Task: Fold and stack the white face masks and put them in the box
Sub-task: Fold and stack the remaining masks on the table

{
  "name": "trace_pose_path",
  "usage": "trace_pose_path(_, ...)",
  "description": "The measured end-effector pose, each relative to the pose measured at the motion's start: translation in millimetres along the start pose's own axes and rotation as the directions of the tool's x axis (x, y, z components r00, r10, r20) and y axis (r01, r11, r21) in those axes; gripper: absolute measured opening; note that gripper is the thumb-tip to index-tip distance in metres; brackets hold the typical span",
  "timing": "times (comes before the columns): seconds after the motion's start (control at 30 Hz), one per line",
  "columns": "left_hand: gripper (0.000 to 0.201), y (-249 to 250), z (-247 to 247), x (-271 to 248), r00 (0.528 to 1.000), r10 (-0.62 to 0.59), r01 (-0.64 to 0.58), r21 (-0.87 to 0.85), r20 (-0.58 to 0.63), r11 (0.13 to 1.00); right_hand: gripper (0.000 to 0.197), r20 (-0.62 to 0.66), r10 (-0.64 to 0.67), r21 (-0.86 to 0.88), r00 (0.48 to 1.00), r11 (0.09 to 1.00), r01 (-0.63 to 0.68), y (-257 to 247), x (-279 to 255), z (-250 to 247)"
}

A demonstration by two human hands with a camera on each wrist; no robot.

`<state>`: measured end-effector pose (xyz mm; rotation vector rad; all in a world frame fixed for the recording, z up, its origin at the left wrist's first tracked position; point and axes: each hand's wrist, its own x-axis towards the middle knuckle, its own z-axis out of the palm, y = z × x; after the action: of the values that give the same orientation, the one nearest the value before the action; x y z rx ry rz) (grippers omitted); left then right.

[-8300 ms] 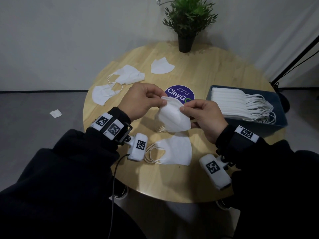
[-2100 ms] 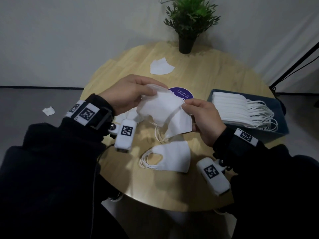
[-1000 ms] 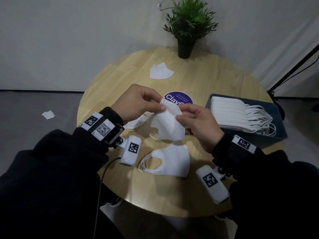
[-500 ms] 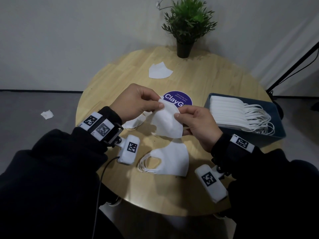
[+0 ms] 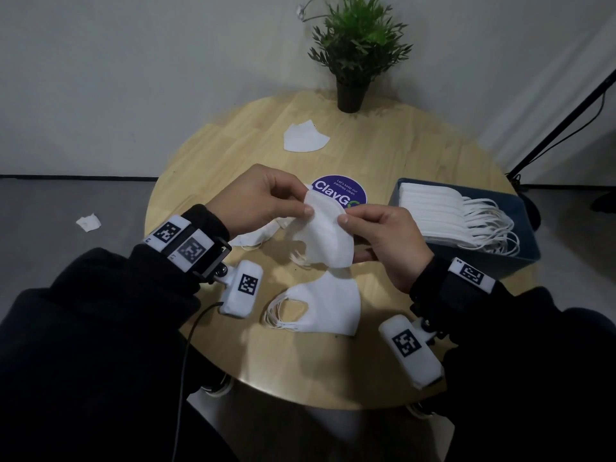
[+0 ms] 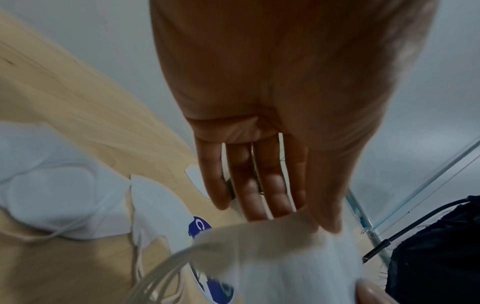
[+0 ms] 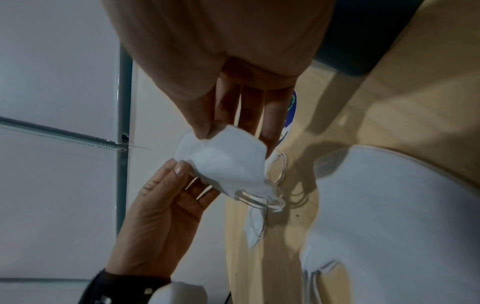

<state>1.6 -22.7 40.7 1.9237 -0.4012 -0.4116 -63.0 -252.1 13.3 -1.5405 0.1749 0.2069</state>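
A folded white mask (image 5: 325, 235) (image 7: 226, 162) hangs above the table's middle. My left hand (image 5: 263, 198) (image 7: 166, 197) pinches its upper left edge, and my right hand (image 5: 383, 238) (image 7: 207, 115) pinches its upper right edge between thumb and fingers. In the left wrist view the same mask (image 6: 285, 263) shows blurred under my left hand (image 6: 262, 185). Below it a small stack of folded masks (image 5: 320, 303) lies on the table (image 5: 416, 155). Another loose mask (image 5: 256, 235) lies under my left hand, and one more mask (image 5: 303, 138) lies far back. The blue box (image 5: 520, 248) at the right holds a row of folded masks (image 5: 440, 213).
A potted plant (image 5: 353, 51) stands at the table's far edge. A round purple sticker (image 5: 343, 193) marks the table's centre. A scrap of white material (image 5: 88, 222) lies on the floor at the left. A black stand leg (image 5: 563, 118) slants at the right.
The held mask went from spread open to folded flat between both hands. Over the last second the hands have barely shifted.
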Motion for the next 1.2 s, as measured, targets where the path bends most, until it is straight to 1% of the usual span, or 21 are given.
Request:
trace_pose_path(0.03,0.013,1,0,-2,0.998,-0.017,0.016,0.025,0.060,1.000,0.012,0.001,0.010,0.033,1.000,0.999,-0.010,-1,-3,-1)
trace_pose_path(0.1,0.021,-1,1,-7,0.979,-0.101,0.073,0.161,0.176,0.984,0.014,-0.001,0.041,0.115,0.999,0.993,-0.040,-2,-8,-5)
trace_pose_path(0.17,0.020,-4,1,-11,0.953,-0.199,0.123,0.308,0.227,0.943,0.015,-0.001,0.072,0.154,0.997,0.986,-0.071,-1,-14,-11)
trace_pose_path(0.2,0.019,-5,1,-13,0.945,-0.231,0.138,0.359,0.231,0.923,0.014,0.003,0.087,0.132,0.996,0.987,-0.086,0,-16,-14)
trace_pose_path(0.27,0.017,-7,1,-18,0.933,-0.283,0.184,0.381,0.223,0.906,0.011,0.012,0.114,0.017,0.993,0.993,-0.114,4,-23,-19)
trace_pose_path(0.33,0.017,-9,2,-24,0.920,-0.330,0.246,0.345,0.212,0.906,0.007,0.014,0.146,-0.136,0.989,0.980,-0.143,12,-28,-24)
trace_pose_path(0.4,0.019,-12,6,-29,0.905,-0.374,0.296,0.331,0.202,0.896,0.007,0.019,0.195,-0.264,0.981,0.947,-0.183,21,-31,-26)
trace_pose_path(0.5,0.022,-17,20,-35,0.885,-0.425,0.333,0.380,0.190,0.863,0.011,0.008,0.274,-0.372,0.962,0.894,-0.251,31,-32,-27)
trace_pose_path(0.67,0.024,-24,40,-38,0.869,-0.459,0.344,0.442,0.184,0.828,0.015,-0.010,0.315,-0.460,0.949,0.841,-0.284,38,-30,-25)
trace_pose_path(1.03,0.023,-30,41,-33,0.861,-0.478,0.352,0.477,0.172,0.805,0.022,-0.037,0.326,-0.532,0.945,0.794,-0.294,38,-26,-20)
trace_pose_path(1.2,0.022,-33,43,-32,0.862,-0.482,0.338,0.528,0.159,0.779,0.031,-0.044,0.336,-0.553,0.941,0.776,-0.302,39,-23,-20)
